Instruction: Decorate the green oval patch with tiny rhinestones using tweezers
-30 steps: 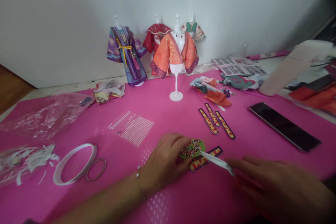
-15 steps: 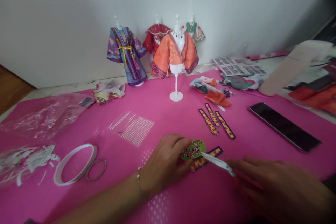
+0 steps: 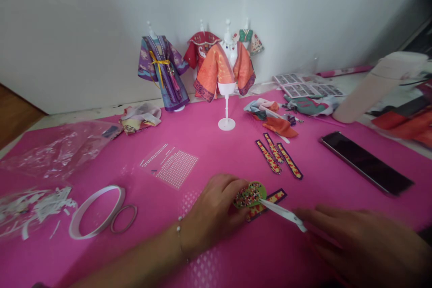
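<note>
Since half a second ago, the green oval paper piece dotted with red and dark beads (image 3: 250, 193) sits a touch lower and further right, and the slim white tool (image 3: 282, 212) that meets it has slid the same way with our right hand (image 3: 361, 243). Everything else on the mat lies where it did.

The oval is near the front middle of the bright pink textured mat (image 3: 209, 144), overlapping a dark-edged strip patterned in red and yellow (image 3: 270, 201). Our left hand (image 3: 212, 213) curls in from the left, fingertips pinching the oval's left edge. Our right hand is blurred; its fingers lie long and close together, gripping the tool's far end, while the tip touches the oval's right side.

Just beyond lie three more narrow patterned strips (image 3: 278, 157), side by side. Further right is a dark flat phone (image 3: 366, 162). To the left we see a clear sheet of tiny pale dots (image 3: 170, 164), then a large white tape ring (image 3: 96, 209) touching a smaller thin ring (image 3: 123, 218).

At the back, against the plain white wall (image 3: 101, 18), an orange paper robe on a white stand (image 3: 224, 72) stands beside a purple paper robe (image 3: 164, 69).
</note>
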Demonstrator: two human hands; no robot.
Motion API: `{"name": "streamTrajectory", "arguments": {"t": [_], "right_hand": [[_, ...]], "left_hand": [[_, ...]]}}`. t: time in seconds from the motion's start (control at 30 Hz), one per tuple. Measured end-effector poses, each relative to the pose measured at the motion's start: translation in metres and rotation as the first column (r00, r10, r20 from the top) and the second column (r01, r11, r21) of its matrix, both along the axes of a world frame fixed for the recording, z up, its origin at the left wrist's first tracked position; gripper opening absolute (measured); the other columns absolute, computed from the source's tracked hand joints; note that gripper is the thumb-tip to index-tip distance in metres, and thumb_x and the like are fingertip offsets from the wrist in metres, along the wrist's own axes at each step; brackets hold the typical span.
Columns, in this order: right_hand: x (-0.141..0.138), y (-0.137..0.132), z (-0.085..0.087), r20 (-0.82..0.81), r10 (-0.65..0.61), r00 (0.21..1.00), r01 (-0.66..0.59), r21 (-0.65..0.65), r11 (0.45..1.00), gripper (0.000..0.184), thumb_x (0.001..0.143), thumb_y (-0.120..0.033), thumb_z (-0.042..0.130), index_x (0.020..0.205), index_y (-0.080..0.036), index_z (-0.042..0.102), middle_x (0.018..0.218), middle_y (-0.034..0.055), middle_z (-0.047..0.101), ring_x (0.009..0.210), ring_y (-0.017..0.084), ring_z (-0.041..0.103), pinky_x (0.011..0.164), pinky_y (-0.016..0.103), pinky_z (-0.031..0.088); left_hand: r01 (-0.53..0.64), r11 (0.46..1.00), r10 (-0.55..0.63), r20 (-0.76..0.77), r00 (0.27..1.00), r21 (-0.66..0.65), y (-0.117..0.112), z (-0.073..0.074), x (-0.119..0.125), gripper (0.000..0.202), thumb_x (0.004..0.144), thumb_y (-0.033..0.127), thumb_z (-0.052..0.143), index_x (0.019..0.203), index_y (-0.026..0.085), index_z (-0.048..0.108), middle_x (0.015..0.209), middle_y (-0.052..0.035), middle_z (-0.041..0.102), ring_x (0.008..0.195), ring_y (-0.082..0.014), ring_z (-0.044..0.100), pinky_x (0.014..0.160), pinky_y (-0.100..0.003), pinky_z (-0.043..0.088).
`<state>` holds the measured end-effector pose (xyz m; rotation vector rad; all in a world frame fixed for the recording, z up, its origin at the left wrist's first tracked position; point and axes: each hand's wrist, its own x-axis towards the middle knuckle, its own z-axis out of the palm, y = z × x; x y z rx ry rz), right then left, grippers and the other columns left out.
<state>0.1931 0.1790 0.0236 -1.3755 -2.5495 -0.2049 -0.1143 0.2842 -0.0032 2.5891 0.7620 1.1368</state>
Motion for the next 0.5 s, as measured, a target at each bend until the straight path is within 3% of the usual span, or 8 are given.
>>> {"name": "streamTrajectory", "arguments": {"t": [0.23,0.5], "right_hand": [[-0.0017,-0.005,-0.0032,-0.015,-0.012,1.0,0.012,-0.006,1.0,0.032,0.105,-0.017,0.05,0.122,-0.033,0.073,0.08,-0.0085,0.079,0.05,0.016,0.075,0.045,0.043,0.041],[-0.0034,-0.0027,-0.0002,-0.003,0.017,1.0,-0.017,0.03,0.999,0.034,0.096,-0.012,0.052,0.114,-0.033,0.071,0.074,-0.0081,0.074,0.046,0.017,0.071,0.044,0.045,0.035]], "left_hand": [[0.014,1.0,-0.014,0.02,1.0,-0.011,-0.0028,-0.0012,0.0,0.023,0.124,0.041,0.067,0.137,0.022,0.066,0.113,-0.0106,0.086,0.098,-0.025,0.086,0.085,-0.039,0.074],[0.021,1.0,-0.022,0.037,0.999,0.005,-0.0022,-0.0018,0.0009,0.025,0.125,0.042,0.065,0.135,0.019,0.068,0.11,-0.0112,0.086,0.096,-0.0246,0.086,0.085,-0.037,0.075]]}}
